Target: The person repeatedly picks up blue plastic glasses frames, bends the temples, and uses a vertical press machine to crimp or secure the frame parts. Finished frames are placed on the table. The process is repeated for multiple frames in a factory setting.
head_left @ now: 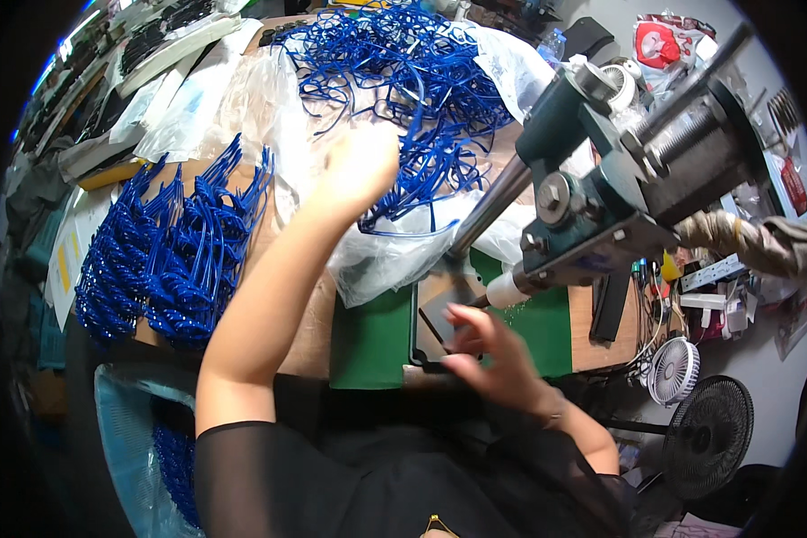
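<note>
My left hand [364, 169] is stretched forward at the near edge of a tangled pile of blue straps [403, 63]. Glare washes out its fingers, so whether it grips a strap cannot be made out. Over the metal base plate [439, 300] of a dark green hand press [587, 179], my right hand [498, 359] is slightly blurred. Its thumb and fingers are apart, and I see nothing held between them. The press's white handle knob [507, 290] is just above that hand.
Neat bundles of blue straps [175, 251] lie on the table's left side. Clear plastic sheeting [377, 260] lies beside the green mat [368, 341]. A blue lined bin [125, 430] stands below at left. Fans [710, 435] and a power strip [713, 272] are at right.
</note>
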Motion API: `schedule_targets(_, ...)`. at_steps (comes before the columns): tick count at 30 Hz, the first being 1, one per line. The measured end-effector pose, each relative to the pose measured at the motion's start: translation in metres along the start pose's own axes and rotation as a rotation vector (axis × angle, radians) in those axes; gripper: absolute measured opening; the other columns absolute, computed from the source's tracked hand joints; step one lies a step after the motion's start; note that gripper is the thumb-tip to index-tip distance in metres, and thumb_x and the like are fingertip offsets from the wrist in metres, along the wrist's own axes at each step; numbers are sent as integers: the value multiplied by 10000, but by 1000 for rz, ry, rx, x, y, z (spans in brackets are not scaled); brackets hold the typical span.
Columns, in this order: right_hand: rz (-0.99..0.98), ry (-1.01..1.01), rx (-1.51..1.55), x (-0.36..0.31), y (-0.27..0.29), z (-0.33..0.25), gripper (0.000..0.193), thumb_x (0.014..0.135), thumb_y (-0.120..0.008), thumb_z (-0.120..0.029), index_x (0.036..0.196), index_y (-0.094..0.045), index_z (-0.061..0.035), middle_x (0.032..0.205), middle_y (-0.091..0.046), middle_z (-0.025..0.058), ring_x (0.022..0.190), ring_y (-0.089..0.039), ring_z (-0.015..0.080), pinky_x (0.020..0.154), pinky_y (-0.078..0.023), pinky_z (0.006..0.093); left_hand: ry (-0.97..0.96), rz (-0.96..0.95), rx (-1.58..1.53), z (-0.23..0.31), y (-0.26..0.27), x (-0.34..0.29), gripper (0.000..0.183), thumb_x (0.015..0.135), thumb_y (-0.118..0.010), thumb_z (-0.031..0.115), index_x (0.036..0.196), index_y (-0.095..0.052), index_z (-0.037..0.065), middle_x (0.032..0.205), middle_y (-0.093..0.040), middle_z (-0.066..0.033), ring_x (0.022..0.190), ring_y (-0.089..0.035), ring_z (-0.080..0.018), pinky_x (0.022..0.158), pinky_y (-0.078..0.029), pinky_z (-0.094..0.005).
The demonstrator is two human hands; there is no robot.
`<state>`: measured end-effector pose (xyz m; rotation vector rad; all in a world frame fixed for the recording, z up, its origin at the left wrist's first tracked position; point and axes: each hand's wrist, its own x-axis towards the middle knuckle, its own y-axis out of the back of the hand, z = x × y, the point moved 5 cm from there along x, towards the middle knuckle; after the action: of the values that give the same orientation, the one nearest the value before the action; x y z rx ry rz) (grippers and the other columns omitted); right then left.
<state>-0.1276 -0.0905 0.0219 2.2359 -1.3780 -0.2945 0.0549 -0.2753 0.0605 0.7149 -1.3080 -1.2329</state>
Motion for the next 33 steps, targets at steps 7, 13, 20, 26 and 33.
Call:
schedule_targets(7, 365, -21, 379, 103, -72, 22, 543, 774, -634, -146, 1211, -368, 35, 1063, -439, 154, 863, -499, 182, 638, -459, 253, -15, 15, -229, -36, -50, -19, 365, 725, -501, 63, 1088, -502, 27, 790, -593, -181, 765, -589, -258, 675, -462, -375)
schedule_targets(13, 543, 134, -9, 105, -43, 26, 416, 751, -616, -115, 1122, -464, -5, 993, -497, 158, 803, -520, 238, 700, -450, 308, 419, -339, -1308, -55, -54, -39, 284, 794, -601, 125, 1030, -499, 4, 837, -559, -62, 694, -565, -119, 635, -511, -257)
schedule_targets(20, 503, 306, -286, 109, -52, 21, 259, 771, -597, -119, 992, -537, 1, 843, -556, 146, 775, -535, 309, 690, -437, 352, 371, -204, -1221, -33, -27, -39, 451, 774, -656, 363, 1030, -502, 25, 847, -548, -45, 690, -536, -93, 648, -479, -222)
schedule_targets(26, 737, 313, 146, 94, -17, -17, 149, 845, -557, -143, 813, -570, 2, 718, -534, 101, 639, -514, 224, 596, -414, 295, 275, 213, -1213, -53, 8, -42, 432, 867, -495, 407, 1080, -519, 32, 961, -560, -67, 772, -516, -115, 661, -444, -238)
schedule_targets(33, 466, 655, 86, 74, -32, -59, 121, 765, -606, -55, 851, -562, 17, 760, -543, 128, 688, -532, 280, 643, -437, 334, -175, 385, -656, -17, -75, -78, 429, 774, -560, 37, 1180, -431, -14, 1083, -542, -161, 1033, -522, -265, 865, -416, -335)
